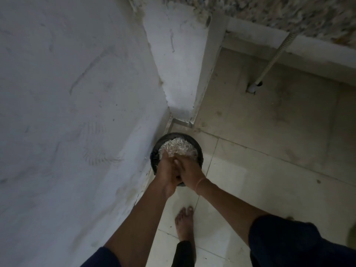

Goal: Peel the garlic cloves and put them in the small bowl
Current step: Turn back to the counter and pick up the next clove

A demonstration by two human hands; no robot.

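Note:
A round black bin (155, 151) stands on the floor in the corner. It is filled near the rim with pale, papery garlic peels (178, 147). My left hand (166, 171) and my right hand (189, 170) are pressed together palm to palm just above the bin's near edge, and they hide that edge. Whatever lies between the palms is hidden. A thin band circles my right wrist. No garlic cloves or small bowl are in view.
A white plastered wall (67, 112) fills the left and meets a white pillar (179, 64) behind the bin. Pale floor tiles (260, 170) spread to the right. A corrugated hose (277, 53) drops from a speckled counter (279, 10). My bare foot (185, 222) stands below the bin.

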